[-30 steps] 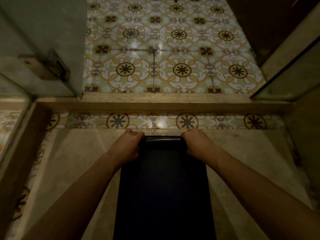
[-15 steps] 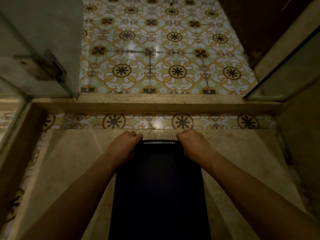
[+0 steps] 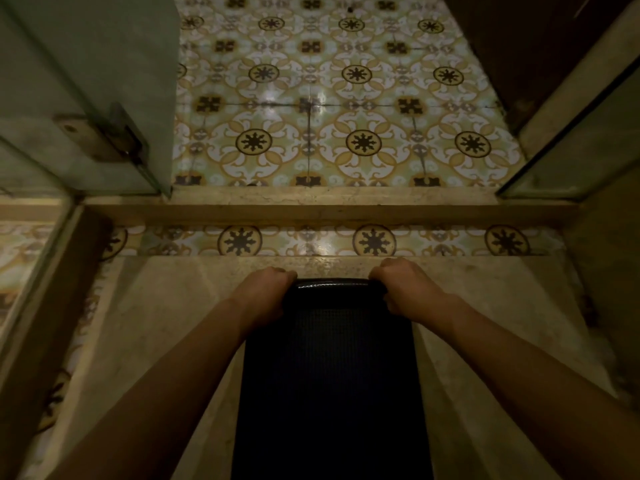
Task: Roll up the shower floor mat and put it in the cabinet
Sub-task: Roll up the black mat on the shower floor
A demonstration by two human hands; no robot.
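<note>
A dark, finely textured shower floor mat [image 3: 329, 375] lies lengthwise on the beige shower floor, running from the bottom edge up to the middle. Its far end is curled over into a small glossy roll. My left hand [image 3: 263, 292] grips the left corner of that rolled end. My right hand [image 3: 403, 284] grips the right corner. Both fists are closed around the roll, with the fingers hidden under it. No cabinet is in view.
A raised stone threshold [image 3: 329, 211] crosses in front of the mat, with patterned yellow floor tiles [image 3: 332, 126] beyond it. A glass door with a metal hinge [image 3: 100, 140] stands at the left, a glass panel [image 3: 571, 161] at the right. Walls close in on both sides.
The rolled far end of the mat has turned slightly further towards me under both hands. The view has shifted a little; my hands stay on the mat's corners.
</note>
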